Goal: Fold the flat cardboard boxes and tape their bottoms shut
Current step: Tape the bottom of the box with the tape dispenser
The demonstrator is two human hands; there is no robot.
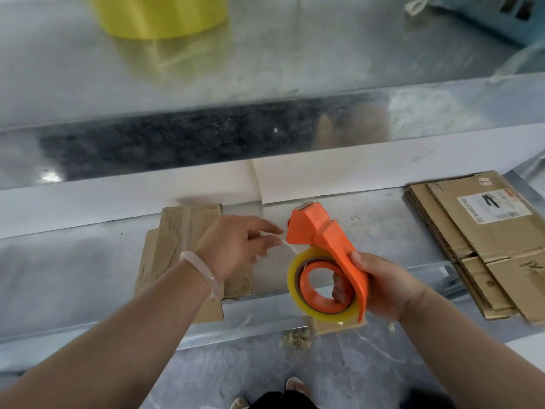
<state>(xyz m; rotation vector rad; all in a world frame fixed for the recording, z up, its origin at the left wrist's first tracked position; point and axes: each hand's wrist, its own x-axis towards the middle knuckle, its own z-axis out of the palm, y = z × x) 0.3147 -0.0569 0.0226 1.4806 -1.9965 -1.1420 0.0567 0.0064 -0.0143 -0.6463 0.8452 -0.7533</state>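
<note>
My right hand (380,286) grips the handle of an orange tape dispenser (321,231) that carries a roll of clear yellowish tape (295,278). It is held above the metal table's front edge. My left hand (236,246) pinches the loose tape end (290,247) just left of the dispenser. Under my left wrist a flat cardboard box (174,246) lies on the table. A stack of flat cardboard boxes (486,246), the top one with a white label, lies at the right.
The metal table (73,276) has a raised shiny shelf (265,69) behind it. On that shelf stand a big yellow roll (159,13) and a pale blue basket (501,16). Paper scraps (295,339) lie on the grey floor below.
</note>
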